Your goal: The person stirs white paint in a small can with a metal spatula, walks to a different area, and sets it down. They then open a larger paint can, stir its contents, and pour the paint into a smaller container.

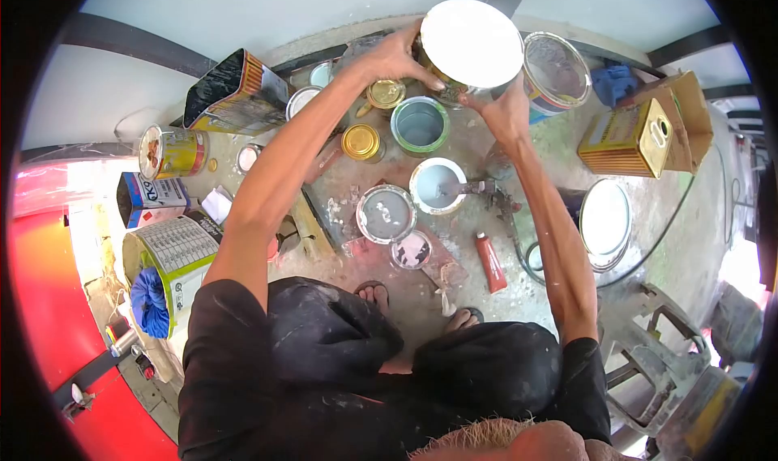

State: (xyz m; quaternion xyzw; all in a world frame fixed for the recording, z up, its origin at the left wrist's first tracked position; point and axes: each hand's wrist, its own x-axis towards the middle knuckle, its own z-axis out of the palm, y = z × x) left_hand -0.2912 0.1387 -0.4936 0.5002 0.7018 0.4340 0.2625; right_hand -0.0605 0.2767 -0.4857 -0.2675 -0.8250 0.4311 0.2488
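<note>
Both hands are raised at the far side of the work area, around a paint can (472, 43) with a bright white round top. Whether that top is a lid or paint cannot be made out. My left hand (403, 57) grips its left side, thumb toward me. Against the lower right side, my right hand (504, 111) is closed, its fingers partly hidden. Just below stand an open can of grey-blue paint (420, 125) with a green rim and a gold-lidded tin (362, 142). Nearer to me, a paint-coated tool rests across a can of pale paint (438, 184).
A large paint bucket (557, 70) stands right of the held can. On the floor are a red tube (491, 263), a round grey lid (386, 214), a rectangular yellow tin (626, 139) and a white-topped can (604, 222). A plastic chair (652, 364) is at lower right.
</note>
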